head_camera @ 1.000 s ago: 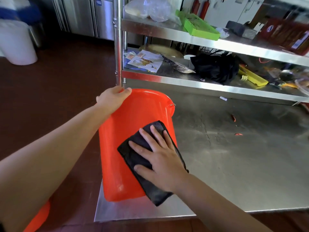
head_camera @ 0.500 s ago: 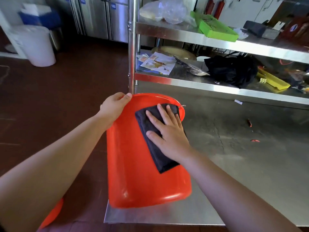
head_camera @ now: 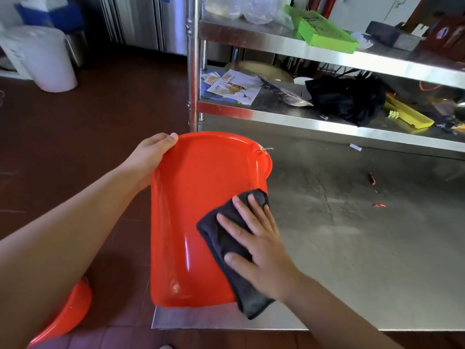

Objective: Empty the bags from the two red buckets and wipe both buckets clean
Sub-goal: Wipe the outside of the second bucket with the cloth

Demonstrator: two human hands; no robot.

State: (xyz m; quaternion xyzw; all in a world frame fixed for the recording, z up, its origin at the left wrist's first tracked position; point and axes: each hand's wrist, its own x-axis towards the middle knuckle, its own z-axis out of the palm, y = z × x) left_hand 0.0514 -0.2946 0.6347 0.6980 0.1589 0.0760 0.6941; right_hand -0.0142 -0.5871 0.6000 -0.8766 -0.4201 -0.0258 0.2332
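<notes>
Head view: a red bucket (head_camera: 198, 217) lies tipped on its side at the near left corner of a steel desk (head_camera: 364, 248), base toward the camera, rim toward the shelves, its wire handle end showing at the upper right of the rim. The left hand (head_camera: 151, 157) grips the rim at its far left edge, fingers curled over the lip and thumb lying along it, so that grip is closed on the bucket. The right hand (head_camera: 259, 248) lies flat with fingers spread, palm down, pressing a dark cloth (head_camera: 226, 248) against the bucket's outer wall on its right side; the cloth is folded, and its lower end hangs past the bucket's base onto the desk edge. That grip is open, pinching nothing, only pushing the cloth to the plastic. A second red bucket (head_camera: 68, 308) shows in part on the dark red floor (head_camera: 75, 147) at lower left, mostly hidden behind the left forearm; whether it holds anything cannot be told. Behind the desk stands a steel shelf rack (head_camera: 276, 114): printed papers (head_camera: 234, 86) and a black bag (head_camera: 349, 99) on the lower shelf, a green tray (head_camera: 324, 31) and clear plastic bags (head_camera: 241, 8) on the upper one. A few small red scraps (head_camera: 372, 178) lie on the desk well to the right of the bucket. A white bin (head_camera: 47, 59) stands on the floor at far left.
</notes>
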